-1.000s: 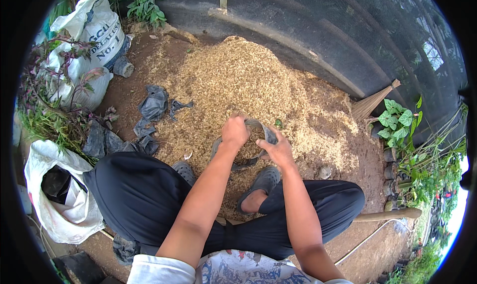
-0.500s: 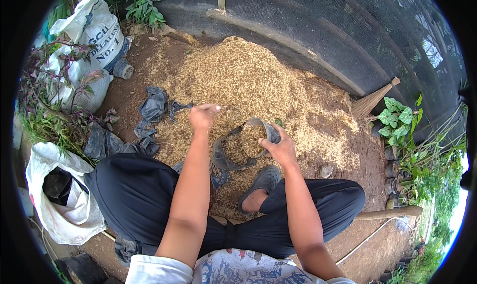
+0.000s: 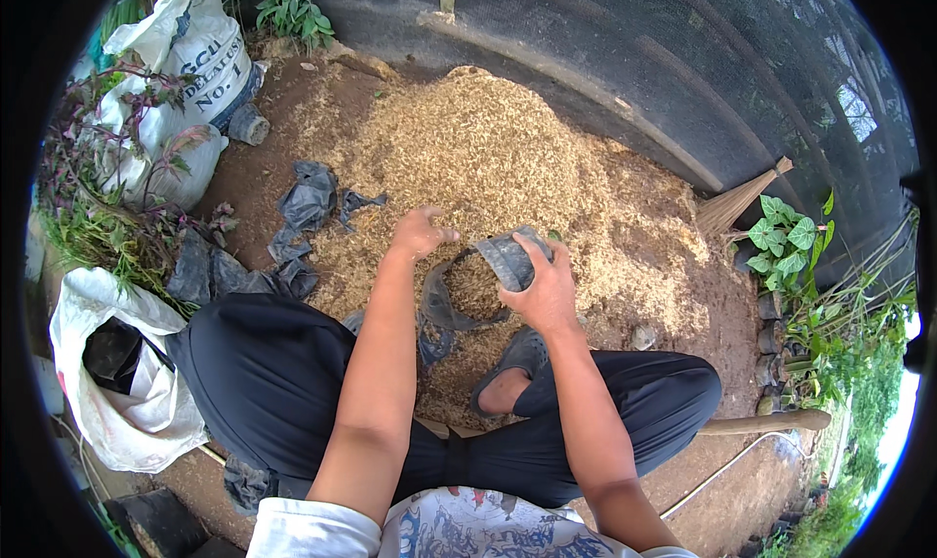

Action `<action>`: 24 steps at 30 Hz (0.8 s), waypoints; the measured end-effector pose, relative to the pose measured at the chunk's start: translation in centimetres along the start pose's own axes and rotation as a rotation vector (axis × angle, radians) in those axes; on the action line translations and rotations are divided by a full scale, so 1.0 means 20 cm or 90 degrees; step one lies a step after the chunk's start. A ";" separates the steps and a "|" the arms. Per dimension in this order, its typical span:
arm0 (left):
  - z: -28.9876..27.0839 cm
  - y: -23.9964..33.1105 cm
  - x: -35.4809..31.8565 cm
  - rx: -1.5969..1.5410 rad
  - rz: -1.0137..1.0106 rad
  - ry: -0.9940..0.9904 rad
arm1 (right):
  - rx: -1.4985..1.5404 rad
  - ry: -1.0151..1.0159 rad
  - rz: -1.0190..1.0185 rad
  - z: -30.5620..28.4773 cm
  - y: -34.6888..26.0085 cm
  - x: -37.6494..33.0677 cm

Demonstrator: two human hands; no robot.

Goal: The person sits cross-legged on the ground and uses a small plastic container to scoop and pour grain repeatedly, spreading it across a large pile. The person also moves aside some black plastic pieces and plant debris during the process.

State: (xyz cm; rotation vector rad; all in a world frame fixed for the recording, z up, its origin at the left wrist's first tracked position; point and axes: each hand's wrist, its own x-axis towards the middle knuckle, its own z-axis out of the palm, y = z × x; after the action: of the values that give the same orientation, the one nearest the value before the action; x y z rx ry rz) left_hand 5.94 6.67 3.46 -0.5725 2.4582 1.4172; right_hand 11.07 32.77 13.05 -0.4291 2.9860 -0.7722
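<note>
My right hand [image 3: 545, 290] grips a dark grey plastic seedling bag [image 3: 508, 258], thumb on the near side and fingers over the far side. The bag is tilted, one flat side showing. Just left of it hovers my left hand [image 3: 422, 234], empty, fingers apart and pointing toward the bag. Under and beside the bag, a loop of thin dark plastic [image 3: 436, 293] lies on a heap of pale husks [image 3: 478, 139]. Crumpled black plastic pieces [image 3: 307, 197] lie on the ground to the left.
White sacks [image 3: 210, 65] stand at the far left, and an open white sack [image 3: 137, 431] is by my left knee. Dark netting [image 3: 625, 60] bounds the back. A broom [image 3: 737, 202] leans at right near leafy plants [image 3: 781, 231]. My clog [image 3: 517, 363] rests below the bag.
My right hand has turned the bag from showing its round opening to showing a flat side. My left hand has moved right, nearer the bag. The view has shifted slightly.
</note>
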 end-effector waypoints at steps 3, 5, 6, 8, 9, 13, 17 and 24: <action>0.00 0.03 0.00 0.043 0.008 -0.110 | -0.038 0.032 -0.025 0.03 0.01 -0.01; 0.00 0.05 -0.01 0.097 0.006 -0.152 | -0.041 0.060 -0.001 0.03 0.01 0.00; -0.01 0.06 -0.01 0.124 0.003 -0.155 | -0.022 0.060 -0.005 0.03 0.01 0.00; -0.01 0.07 -0.03 0.162 -0.007 -0.161 | 0.016 0.045 0.000 0.02 0.02 0.01; -0.01 0.08 -0.03 0.174 -0.014 -0.164 | -0.005 0.039 -0.005 0.02 0.02 0.01; -0.01 0.10 -0.07 0.205 -0.010 -0.160 | -0.020 0.051 -0.034 0.00 0.02 0.01; 0.01 0.13 -0.09 0.220 -0.016 -0.190 | -0.061 0.061 -0.024 -0.02 0.03 0.02; 0.02 0.13 -0.08 0.228 -0.016 -0.171 | 0.073 0.149 -0.042 -0.06 0.28 0.09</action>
State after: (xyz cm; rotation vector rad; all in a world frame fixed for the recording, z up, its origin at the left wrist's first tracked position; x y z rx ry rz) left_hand 6.18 8.55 5.83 -0.3103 2.3913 0.9372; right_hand 7.81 37.52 11.60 -0.4640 3.1317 -1.0631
